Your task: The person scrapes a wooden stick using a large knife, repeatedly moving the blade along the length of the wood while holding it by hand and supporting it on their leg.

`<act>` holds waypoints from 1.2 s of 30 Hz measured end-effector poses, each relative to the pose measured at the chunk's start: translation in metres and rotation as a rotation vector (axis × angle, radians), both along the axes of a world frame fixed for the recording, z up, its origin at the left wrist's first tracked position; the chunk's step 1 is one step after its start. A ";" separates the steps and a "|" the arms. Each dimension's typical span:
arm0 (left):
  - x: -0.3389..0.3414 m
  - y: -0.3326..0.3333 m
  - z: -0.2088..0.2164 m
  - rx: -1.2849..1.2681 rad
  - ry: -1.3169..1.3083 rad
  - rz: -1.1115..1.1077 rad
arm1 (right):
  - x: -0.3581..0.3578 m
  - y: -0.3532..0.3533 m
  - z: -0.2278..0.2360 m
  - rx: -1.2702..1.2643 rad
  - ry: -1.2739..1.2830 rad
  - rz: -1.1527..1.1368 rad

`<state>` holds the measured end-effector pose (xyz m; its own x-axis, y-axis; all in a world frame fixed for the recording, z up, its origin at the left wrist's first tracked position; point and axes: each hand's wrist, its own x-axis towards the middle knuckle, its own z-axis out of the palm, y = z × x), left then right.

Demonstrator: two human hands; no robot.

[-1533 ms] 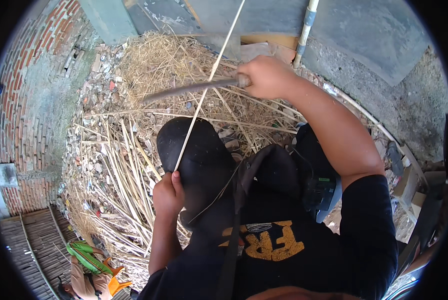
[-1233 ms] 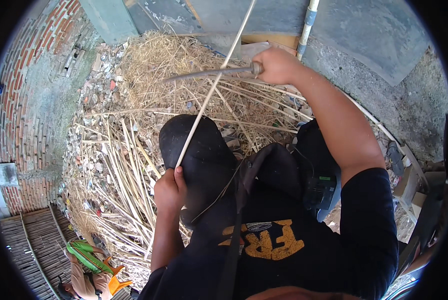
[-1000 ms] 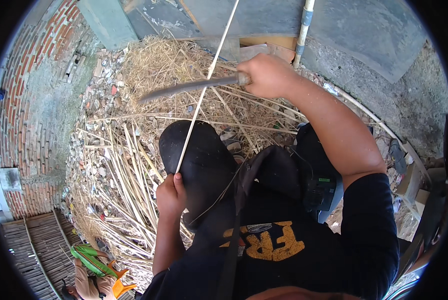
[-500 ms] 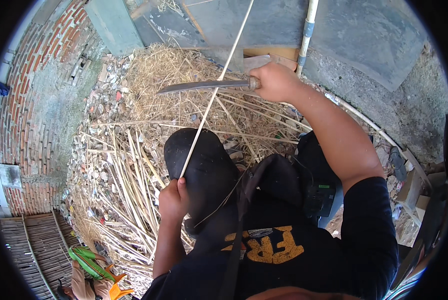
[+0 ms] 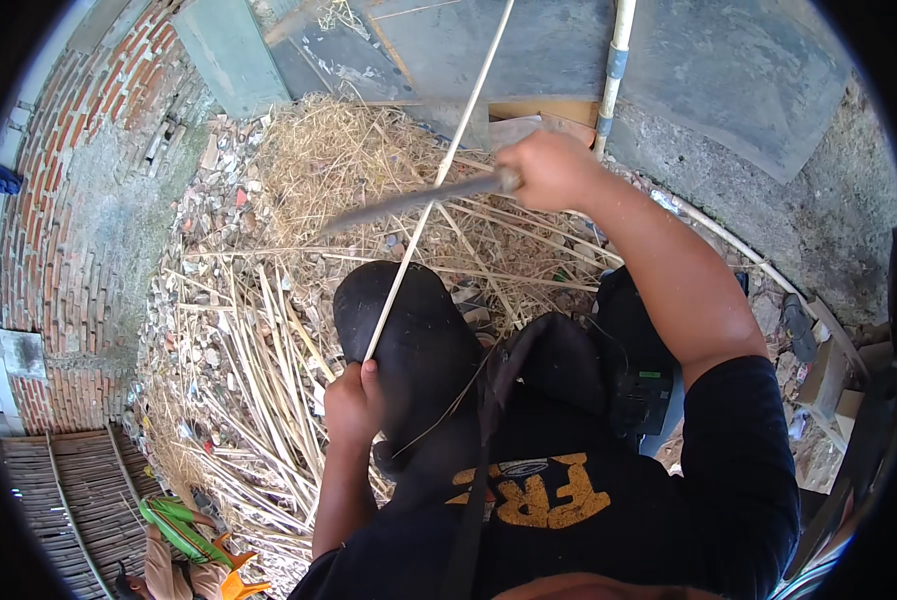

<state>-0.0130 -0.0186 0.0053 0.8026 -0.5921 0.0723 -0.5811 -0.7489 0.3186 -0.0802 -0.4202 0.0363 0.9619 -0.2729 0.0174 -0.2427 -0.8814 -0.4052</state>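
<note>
Machete (image 5: 401,204) crossing bamboo strip (image 5: 405,270) just beyond left knee (image 5: 399,305). Right hand (image 5: 551,172): grip clamped around machete handle, edges of machete blurred. Left hand (image 5: 354,402): grip clamped on near end of strip, beside knee. Strip slanting up and away across knee. Beyond machete: heap of dry shavings (image 5: 334,150). Left of knee: loose pale strips (image 5: 269,370) on rubble (image 5: 231,175).
</note>
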 end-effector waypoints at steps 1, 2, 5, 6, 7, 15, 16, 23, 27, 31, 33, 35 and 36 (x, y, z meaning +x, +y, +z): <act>0.001 -0.001 0.001 -0.007 0.000 -0.001 | 0.000 -0.016 -0.008 -0.048 -0.119 -0.001; 0.001 -0.002 0.003 0.005 0.010 -0.008 | -0.001 -0.018 -0.013 -0.056 -0.120 0.002; 0.003 -0.002 0.003 0.013 0.022 -0.013 | -0.001 -0.017 -0.018 -0.057 -0.051 -0.012; 0.003 -0.001 0.003 0.017 0.027 -0.012 | -0.002 -0.014 -0.018 -0.040 -0.119 -0.006; 0.004 0.001 0.002 0.015 0.048 -0.007 | -0.003 -0.010 -0.019 -0.012 -0.182 0.000; 0.003 0.002 -0.001 0.005 0.042 0.005 | 0.000 0.014 0.000 -0.097 0.004 0.065; 0.002 0.002 -0.001 0.006 0.049 0.009 | 0.000 0.015 0.000 -0.087 0.004 0.084; 0.003 0.002 -0.003 -0.011 0.025 -0.002 | -0.002 0.016 0.000 -0.106 -0.019 0.085; 0.002 0.003 -0.004 -0.007 0.022 0.010 | -0.002 0.015 0.001 -0.079 -0.009 0.104; 0.002 0.002 -0.004 -0.031 0.024 0.014 | -0.001 0.015 0.000 -0.070 -0.001 0.104; 0.002 0.002 -0.003 -0.032 0.027 0.014 | -0.001 0.013 -0.003 -0.063 0.001 0.109; 0.002 0.002 -0.003 -0.033 0.030 0.012 | 0.000 0.012 -0.004 -0.057 0.003 0.112; 0.002 0.003 -0.003 -0.035 0.028 0.013 | 0.000 0.011 -0.005 -0.050 -0.006 0.119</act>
<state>-0.0105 -0.0160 0.0018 0.8123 -0.5790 0.0706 -0.5619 -0.7443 0.3611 -0.0800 -0.4088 0.0315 0.9872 -0.1558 0.0342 -0.1332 -0.9231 -0.3608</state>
